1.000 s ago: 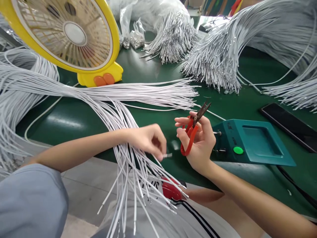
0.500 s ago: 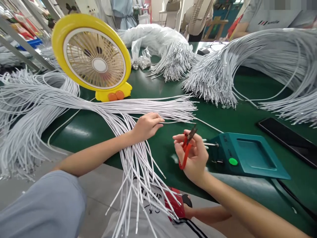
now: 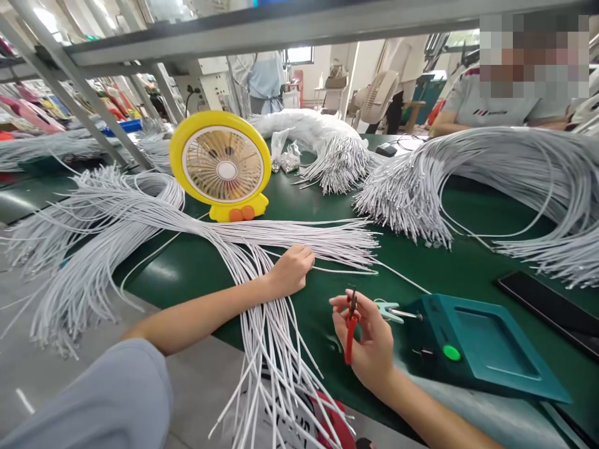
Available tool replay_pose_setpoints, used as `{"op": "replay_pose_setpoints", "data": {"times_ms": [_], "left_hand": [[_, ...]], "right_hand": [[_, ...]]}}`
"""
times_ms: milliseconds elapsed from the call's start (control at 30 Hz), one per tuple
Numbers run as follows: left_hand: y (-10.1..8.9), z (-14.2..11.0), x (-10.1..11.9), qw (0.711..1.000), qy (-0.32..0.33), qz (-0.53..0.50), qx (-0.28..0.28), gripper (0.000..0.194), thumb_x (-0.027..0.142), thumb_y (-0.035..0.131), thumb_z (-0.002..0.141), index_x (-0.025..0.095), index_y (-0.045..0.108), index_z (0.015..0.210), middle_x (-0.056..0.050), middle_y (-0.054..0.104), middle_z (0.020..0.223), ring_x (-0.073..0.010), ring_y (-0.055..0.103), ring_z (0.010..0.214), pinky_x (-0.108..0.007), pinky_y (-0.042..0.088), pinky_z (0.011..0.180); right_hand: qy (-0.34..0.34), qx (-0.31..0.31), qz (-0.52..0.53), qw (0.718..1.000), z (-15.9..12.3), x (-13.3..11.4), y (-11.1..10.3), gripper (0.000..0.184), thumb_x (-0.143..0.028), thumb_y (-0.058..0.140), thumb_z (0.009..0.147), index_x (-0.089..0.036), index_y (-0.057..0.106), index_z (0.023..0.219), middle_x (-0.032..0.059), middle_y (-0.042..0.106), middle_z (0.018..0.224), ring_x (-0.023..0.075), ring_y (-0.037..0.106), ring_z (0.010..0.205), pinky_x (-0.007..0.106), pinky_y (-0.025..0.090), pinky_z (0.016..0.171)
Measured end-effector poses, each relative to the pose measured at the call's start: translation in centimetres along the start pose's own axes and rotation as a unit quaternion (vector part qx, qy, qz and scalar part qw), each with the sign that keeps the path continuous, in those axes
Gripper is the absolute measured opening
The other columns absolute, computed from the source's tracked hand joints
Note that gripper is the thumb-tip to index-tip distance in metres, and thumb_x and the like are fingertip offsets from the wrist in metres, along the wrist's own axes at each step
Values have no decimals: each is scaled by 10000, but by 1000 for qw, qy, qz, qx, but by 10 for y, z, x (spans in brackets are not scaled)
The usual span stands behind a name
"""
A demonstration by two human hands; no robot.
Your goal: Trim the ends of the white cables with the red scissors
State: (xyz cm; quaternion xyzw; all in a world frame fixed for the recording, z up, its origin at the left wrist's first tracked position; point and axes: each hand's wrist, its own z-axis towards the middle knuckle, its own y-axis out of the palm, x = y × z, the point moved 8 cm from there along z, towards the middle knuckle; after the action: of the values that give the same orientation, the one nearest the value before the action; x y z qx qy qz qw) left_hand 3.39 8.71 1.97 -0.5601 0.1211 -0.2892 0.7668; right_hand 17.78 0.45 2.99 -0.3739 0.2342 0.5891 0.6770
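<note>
Head view: your left hand (image 3: 291,271) is over the fanned white wires (image 3: 276,330), fingers curled together at one loose wire (image 3: 349,271); can't tell if they pinch it. Your right hand (image 3: 367,340) has fingers clamped on red-handled cutters (image 3: 350,330), tips up, left of the teal device (image 3: 491,343) on the green table (image 3: 322,318).

Yellow desk fan (image 3: 226,169), one, my reference. I list, rightward and nearer me: black phone (image 3: 547,308). Behind it, to the right: beige fan (image 3: 377,98); farther right, person in grey shirt (image 3: 500,106). Above: metal rail (image 3: 299,32).
</note>
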Motion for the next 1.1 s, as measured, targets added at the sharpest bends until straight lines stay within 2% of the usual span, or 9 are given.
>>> {"op": "replay_pose_setpoints", "data": {"times_ms": [100,200,300,433,600,733,833,933,1100], "left_hand": [[-5,-5,5,999,4,-43,21,198,166,364,939,118,556,920,-35,612,729,-136,571,618,-244,436,588],[-11,-13,26,993,74,-88,27,258,279,362,962,143,578,927,-23,632,708,-118,585,589,-224,415,548],[-27,-23,46,964,151,-199,92,274,279,383,949,140,591,839,-36,617,639,-110,553,526,-223,380,498],[-39,-34,48,925,164,-297,169,280,280,389,943,140,577,789,-15,553,533,-91,456,419,-223,332,432],[-37,-53,77,903,319,-235,163,450,456,494,876,180,508,521,24,383,407,-84,331,345,-268,248,369],[-32,-66,98,877,405,-247,78,236,328,551,848,174,652,699,3,484,463,-94,431,386,-255,314,392],[-33,-55,91,871,302,-388,14,174,216,537,841,129,687,844,-64,617,603,-97,523,468,-226,385,457],[-26,-36,70,838,141,-525,-38,194,235,574,832,96,689,760,-96,637,656,-106,558,549,-211,429,525],[3,-18,28,725,-122,-675,-62,242,324,707,740,82,699,727,-41,607,612,-74,485,526,-184,359,481]], "right_hand": [[-18,13,-2,1000,-1,-2,-2,473,-54,601,787,-243,508,1211,35,693,896,108,659,723,238,569,661],[-53,45,3,998,-2,-8,-9,518,-25,600,769,-249,503,1226,41,688,905,127,661,745,255,571,641],[-96,74,-1,993,-3,-19,-18,565,0,600,742,-257,501,1236,38,671,869,145,652,723,270,566,585],[-125,68,-7,990,-4,-26,-21,624,-20,603,733,-311,472,1270,20,639,821,162,625,692,309,559,552],[16,130,23,991,-3,1,-26,481,-106,588,805,-291,481,1236,18,615,863,125,626,708,272,558,599],[85,115,55,988,0,12,-20,390,-162,578,835,-272,485,1198,17,626,862,117,620,703,235,522,546],[92,92,72,989,3,11,-16,379,-183,586,836,-260,480,1191,26,652,881,119,620,704,241,522,549],[118,73,90,986,7,12,-12,368,-203,602,828,-258,486,1173,26,665,888,120,622,702,250,524,563],[166,62,109,978,9,18,-6,354,-203,629,809,-263,503,1135,-7,663,829,81,565,572,236,497,542]]}}
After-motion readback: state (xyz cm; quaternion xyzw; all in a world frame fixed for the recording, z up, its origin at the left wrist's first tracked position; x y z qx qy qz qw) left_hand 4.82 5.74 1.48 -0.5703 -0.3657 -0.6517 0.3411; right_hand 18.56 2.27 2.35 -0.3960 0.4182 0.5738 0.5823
